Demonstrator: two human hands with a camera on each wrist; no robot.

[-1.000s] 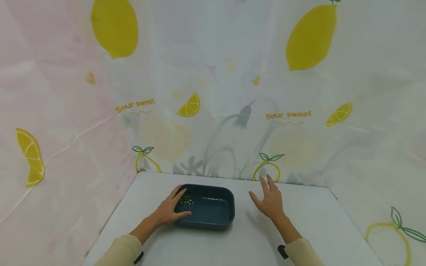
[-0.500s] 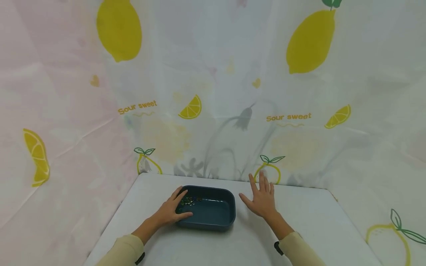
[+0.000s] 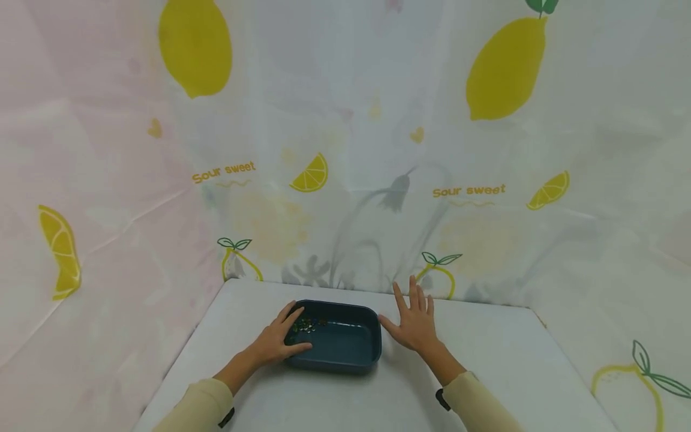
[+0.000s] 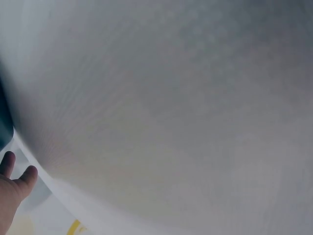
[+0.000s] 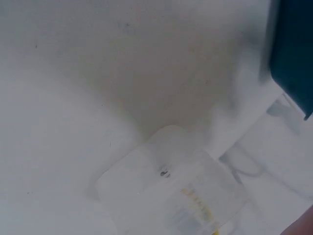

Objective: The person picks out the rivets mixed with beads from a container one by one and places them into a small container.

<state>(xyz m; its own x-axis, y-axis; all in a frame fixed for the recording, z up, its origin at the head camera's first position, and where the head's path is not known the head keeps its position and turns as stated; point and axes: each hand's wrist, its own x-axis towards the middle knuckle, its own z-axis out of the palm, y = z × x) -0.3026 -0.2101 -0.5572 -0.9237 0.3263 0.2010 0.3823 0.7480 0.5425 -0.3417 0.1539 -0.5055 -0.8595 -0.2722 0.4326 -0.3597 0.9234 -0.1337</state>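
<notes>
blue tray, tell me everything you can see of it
The blue tray is dark, slightly glossy, rectangular with rounded corners and raised walls; its material is unclear. It sits upright on the white table, small shiny pieces lying inside toward its left end. The left hand rests on that end; whether the right thumb touches the opposite rim is unclear.

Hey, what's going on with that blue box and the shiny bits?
A person in pale sleeves is busy with a dark blue tray on a white table. Their left grip is at the tray's left end, fingers and thumb reaching over it. Their right grip is spread beside the right end, thumb tip close to the rim, though I can't tell if they touch. The small shiny pieces lie in the left part of the tray.
</notes>
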